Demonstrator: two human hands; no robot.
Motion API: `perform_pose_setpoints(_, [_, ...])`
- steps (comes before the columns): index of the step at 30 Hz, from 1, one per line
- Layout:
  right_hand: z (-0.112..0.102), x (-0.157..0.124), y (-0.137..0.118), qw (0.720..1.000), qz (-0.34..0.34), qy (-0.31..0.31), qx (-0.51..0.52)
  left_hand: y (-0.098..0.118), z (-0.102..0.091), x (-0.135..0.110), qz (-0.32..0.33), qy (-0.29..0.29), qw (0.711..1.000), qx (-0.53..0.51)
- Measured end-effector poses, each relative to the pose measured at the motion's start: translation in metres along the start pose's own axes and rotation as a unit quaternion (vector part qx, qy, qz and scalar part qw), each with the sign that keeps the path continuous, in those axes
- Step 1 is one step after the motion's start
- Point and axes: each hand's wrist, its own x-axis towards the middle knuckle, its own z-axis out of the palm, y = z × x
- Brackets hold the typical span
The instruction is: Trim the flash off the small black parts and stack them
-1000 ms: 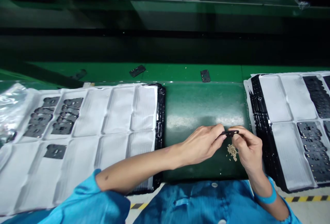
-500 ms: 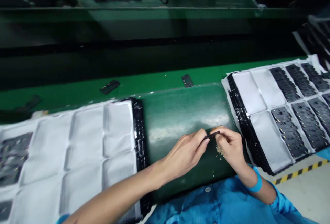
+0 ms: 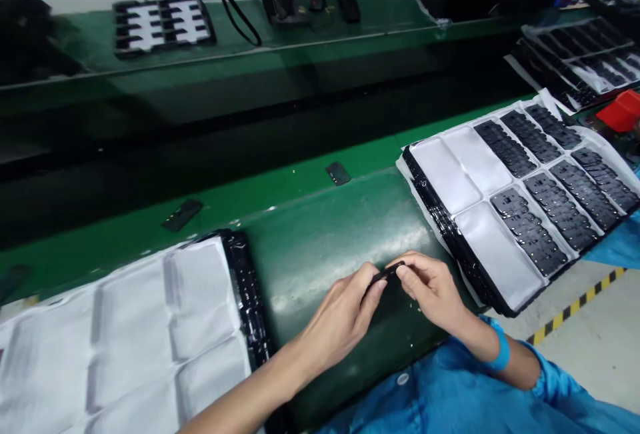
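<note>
The view is swinging toward the right, bringing more of the right-hand lined tray [image 3: 442,171] into sight, with rows of black plates [image 3: 531,233] filling 7 of its cells; the work itself is apparently staying on the same piece. Above the green worktop [image 3: 320,247], between the 2 trays, both hands are holding 1 thin black plate [image 3: 389,275], which is showing nearly edge-on. The left hand [image 3: 346,311] is pinching its left end between thumb and fingers, while the right hand [image 3: 431,289] is gripping the other end with its digits closely bent. The tan heap is dropping out of sight, apparently behind the right hand, leaving a few pale specks [image 3: 419,309] showing. Beyond, 2 loose plates [image 3: 338,173] are lying well apart. The left-hand lined tray [image 3: 130,314] is sitting beside the left forearm. Neither hand is letting go, so handling is probably continuing.
</note>
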Motion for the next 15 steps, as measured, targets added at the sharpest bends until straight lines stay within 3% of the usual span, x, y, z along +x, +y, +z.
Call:
perform_pose_setpoints(8, [-0.024, -0.015, -0.004, 0.996, 0.047, -0.06, -0.036, 0.009, -0.001, -0.003, -0.02, -0.001, 0.997, -0.07])
perform_pose_setpoints(15, [-0.02, -0.015, -0.007, 0.996, 0.043, -0.03, -0.067, 0.012, -0.003, -0.003, -0.014, -0.021, 0.994, -0.111])
